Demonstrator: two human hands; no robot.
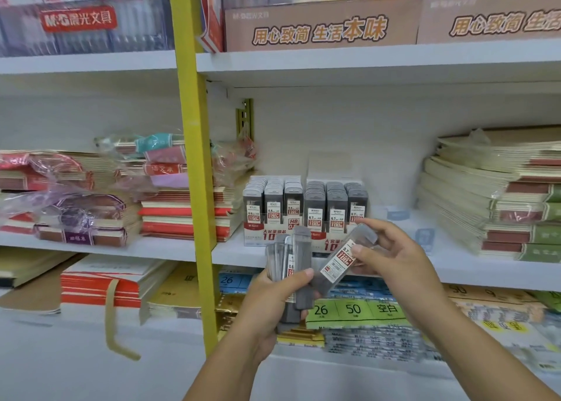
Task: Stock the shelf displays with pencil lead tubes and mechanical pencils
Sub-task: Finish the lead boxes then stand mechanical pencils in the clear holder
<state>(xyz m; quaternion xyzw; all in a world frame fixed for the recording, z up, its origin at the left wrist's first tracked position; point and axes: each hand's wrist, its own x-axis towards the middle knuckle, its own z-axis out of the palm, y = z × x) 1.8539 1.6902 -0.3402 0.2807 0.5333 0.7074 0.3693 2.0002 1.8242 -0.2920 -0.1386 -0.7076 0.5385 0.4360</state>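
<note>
Two display boxes of pencil lead tubes stand side by side on the middle shelf: the left display box (272, 206) marked 0.5 and the right display box (336, 209) marked 0.7, both with rows of grey-capped tubes. In front of them my left hand (270, 306) grips a bundle of upright lead tubes (296, 261). My right hand (394, 258) pinches a single clear lead tube (340, 262), tilted, its label marked 0.7, just right of the bundle.
A yellow upright post (194, 157) divides the shelving left of the displays. Stacks of notebooks (498, 200) lie to the right and more stacks of notebooks (91, 200) to the left. Bare white shelf (397, 218) lies right of the displays. Paper packs fill the lower shelf.
</note>
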